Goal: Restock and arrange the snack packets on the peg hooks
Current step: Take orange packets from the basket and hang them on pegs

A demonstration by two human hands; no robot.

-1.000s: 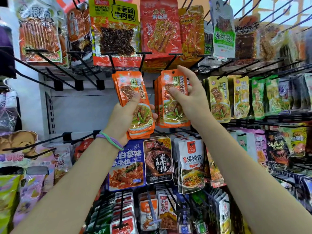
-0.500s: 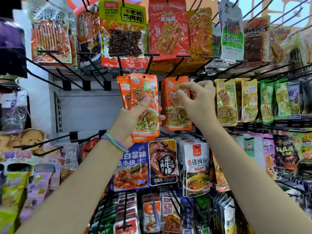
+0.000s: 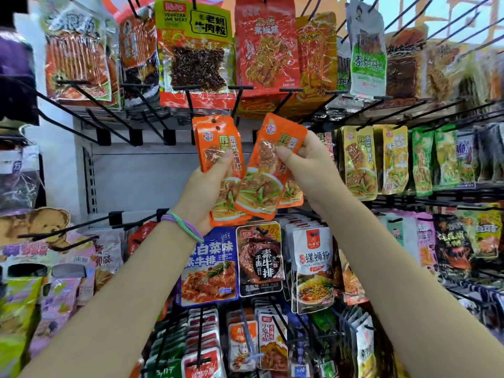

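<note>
My left hand (image 3: 203, 193) grips a small stack of orange snack packets (image 3: 218, 143), held upright in front of the pegboard's grey back panel. My right hand (image 3: 308, 170) pinches a second bunch of the same orange packets (image 3: 272, 162), tilted to the right and overlapping the left stack's lower edge. Both bunches are off the hooks; their punched holes show at the top. Black peg hooks (image 3: 240, 105) jut out just above the packets. My fingers cover the middle of each bunch.
Larger red and orange packets (image 3: 261, 47) hang in the row above. Yellow and green packets (image 3: 360, 159) hang to the right. Blue, black and white packets (image 3: 259, 260) fill the hooks below. Bare hooks (image 3: 81, 115) stick out at the left.
The right-hand bunch of orange packets has come off its hook and now tilts in my right hand. Both hands have dropped slightly and drawn closer together.
</note>
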